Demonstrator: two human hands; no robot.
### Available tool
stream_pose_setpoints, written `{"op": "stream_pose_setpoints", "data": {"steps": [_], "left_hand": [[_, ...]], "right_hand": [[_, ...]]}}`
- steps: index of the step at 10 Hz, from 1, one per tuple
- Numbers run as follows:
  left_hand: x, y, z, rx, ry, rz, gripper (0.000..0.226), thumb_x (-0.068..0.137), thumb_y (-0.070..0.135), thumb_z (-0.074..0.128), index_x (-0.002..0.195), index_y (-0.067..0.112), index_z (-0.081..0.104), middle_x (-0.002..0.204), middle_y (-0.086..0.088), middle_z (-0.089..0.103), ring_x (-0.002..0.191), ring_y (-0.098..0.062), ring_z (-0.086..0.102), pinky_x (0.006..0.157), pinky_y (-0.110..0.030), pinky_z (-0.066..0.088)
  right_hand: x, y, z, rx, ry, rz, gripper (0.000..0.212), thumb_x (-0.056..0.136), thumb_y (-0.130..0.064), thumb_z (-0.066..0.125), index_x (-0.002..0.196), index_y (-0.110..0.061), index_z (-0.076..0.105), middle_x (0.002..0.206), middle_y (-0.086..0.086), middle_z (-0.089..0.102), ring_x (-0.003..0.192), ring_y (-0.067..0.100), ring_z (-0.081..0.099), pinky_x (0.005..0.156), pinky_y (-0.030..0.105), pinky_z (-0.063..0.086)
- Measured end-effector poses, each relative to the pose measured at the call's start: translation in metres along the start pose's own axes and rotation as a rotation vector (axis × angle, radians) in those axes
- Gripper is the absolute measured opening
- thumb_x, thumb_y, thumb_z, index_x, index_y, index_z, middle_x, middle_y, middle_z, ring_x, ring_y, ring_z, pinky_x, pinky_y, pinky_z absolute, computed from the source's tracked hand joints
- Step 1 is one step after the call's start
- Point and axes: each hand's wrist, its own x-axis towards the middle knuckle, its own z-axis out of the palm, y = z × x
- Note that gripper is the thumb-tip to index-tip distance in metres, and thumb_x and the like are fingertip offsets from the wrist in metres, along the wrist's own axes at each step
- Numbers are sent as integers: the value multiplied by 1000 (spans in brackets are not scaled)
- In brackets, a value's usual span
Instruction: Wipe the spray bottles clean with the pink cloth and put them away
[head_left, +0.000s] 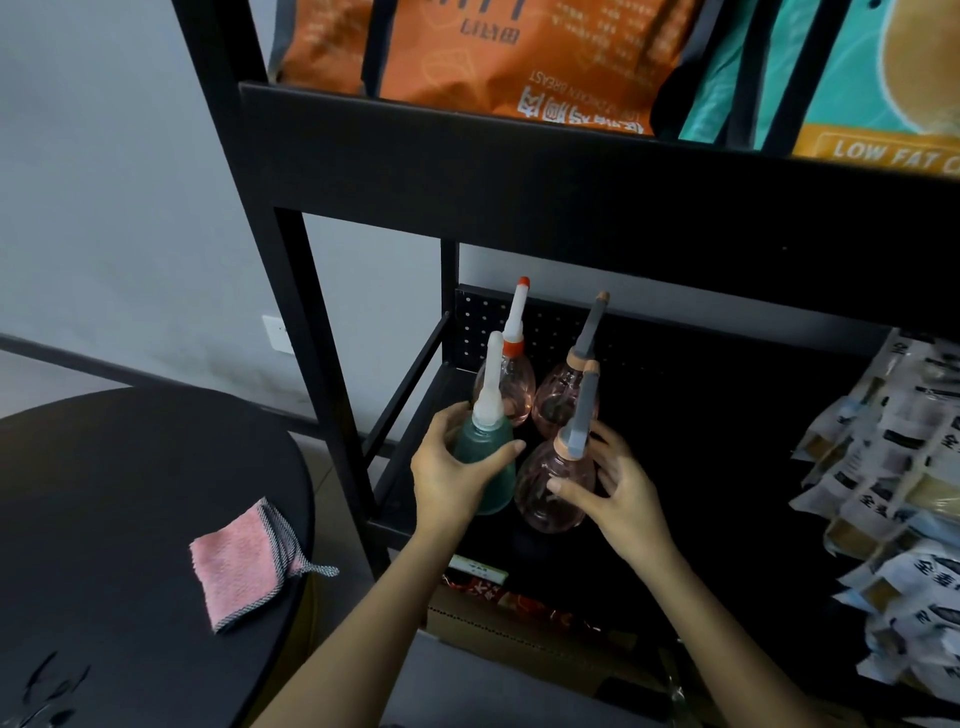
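Left hand (449, 480) grips our green bottle (485, 447), right hand (618, 493) clasps the pink bottle (545, 488); we fear this crowding tips the rear bottles (511, 387) over.

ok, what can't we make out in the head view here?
All head view:
- Green bottle lower body: covered by left hand.
- Front pink bottle right side: behind right hand.
- Both bottles' bases on the shelf: lost in darkness.
- Rear pink bottles bases: behind front ones.
- Orange bag: cut by top edge.
- Smears on bottles: too dim.
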Motion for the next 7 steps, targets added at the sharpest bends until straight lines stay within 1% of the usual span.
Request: {"op": "stream_pose_setpoints", "data": {"steps": [1,2,3,4,5,6,7], "left_hand": [[-2,-5,-2,11,-9,12,58,63,28,91,112,29,61,108,9,68,103,-7,63,81,-8,48],[-1,-5,-2,-13,-21,6,57,64,26,91,113,28,63,104,10,69,100,-3,64,74,0,46],[0,-3,-3,-22,-39,-2,55,64,24,91,110,32,61,99,19,66,98,5,61,72,1,45],[-1,-4,-4,-25,-43,13,55,65,23,90,110,33,60,98,20,65,95,8,60,73,0,45],[-1,-6,-3,-32,-52,9,56,66,25,90,112,35,59,103,15,66,99,1,61,83,-10,50],[-3,-6,-4,-33,-70,0,59,67,26,89,118,33,59,112,8,67,107,-8,62,95,-28,53],[-4,-8,-4,-65,-83,-11,73,68,31,88,133,22,56,123,5,65,114,-8,60,100,-33,51]], "right_hand": [[-1,1,2,-9,-12,15,75,73,-19,84,135,-35,45,126,-19,59,119,-6,53,97,11,39],[-1,3,4,-32,-14,20,61,75,-23,82,125,-39,51,115,-26,62,111,-12,57,95,14,43],[-4,0,4,-32,5,28,51,76,-21,81,111,-46,54,103,-34,65,104,-16,57,86,7,42],[-6,-1,5,-43,10,12,51,78,-21,80,110,-49,53,103,-36,63,105,-18,56,86,4,41],[-7,-4,5,-36,14,11,52,79,-23,79,114,-50,51,107,-36,62,108,-16,56,89,7,41],[-9,-4,6,-46,0,4,51,80,-25,78,114,-50,51,110,-34,61,110,-14,56,95,14,41],[-9,-3,6,-23,5,-7,54,79,-30,77,126,-41,52,119,-25,61,114,-9,55,102,22,43]]}}
